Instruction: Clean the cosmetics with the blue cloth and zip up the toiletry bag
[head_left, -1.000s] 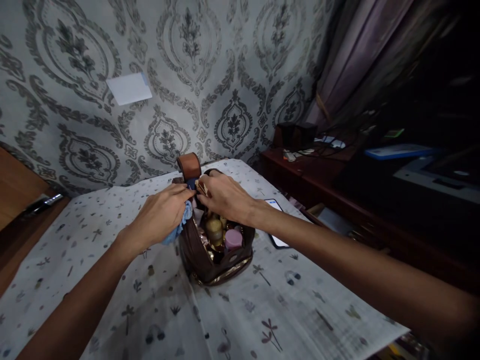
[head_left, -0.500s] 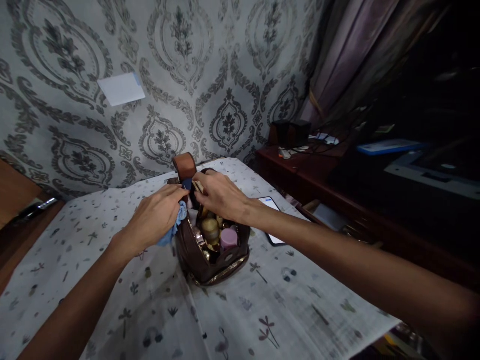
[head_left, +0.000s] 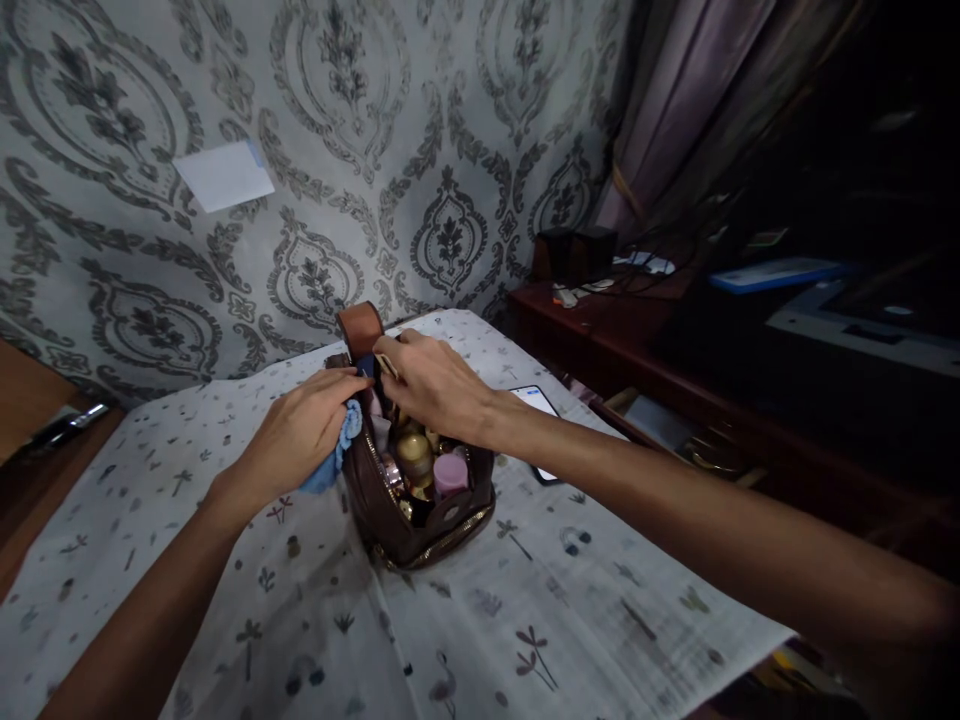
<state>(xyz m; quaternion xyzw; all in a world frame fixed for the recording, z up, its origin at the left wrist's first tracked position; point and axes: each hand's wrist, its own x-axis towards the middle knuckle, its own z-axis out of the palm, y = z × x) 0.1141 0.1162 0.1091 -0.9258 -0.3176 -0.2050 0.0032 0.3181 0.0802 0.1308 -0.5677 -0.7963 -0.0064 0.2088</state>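
1. Brown and leather-like, in the case of the bag: stands unzipped on the patterned sheet, mouth upward, presumably for easy reach.
2. Leans the left hand over the bag's far-left rim, apparently to steady that side. Cannot tell between clamped and merely resting fingers.
3. Shows light-blue cloth bunched under that palm, against the bag's left side; too hidden for a verdict on grip.
4. Dips the right hand over the bag's far end, thumb and fingers together on a small pale item; likely pinched to fit among crowded contents.
5. Packs a gold-lidded jar beside a pink-lidded jar in the bag's nearer half, perhaps for mutual support.
6. Notes a brown loop upright at the bag's far end; purpose unclear.
7. Finds a phone right of the bag, lit screen up, perhaps for reading at a glance.
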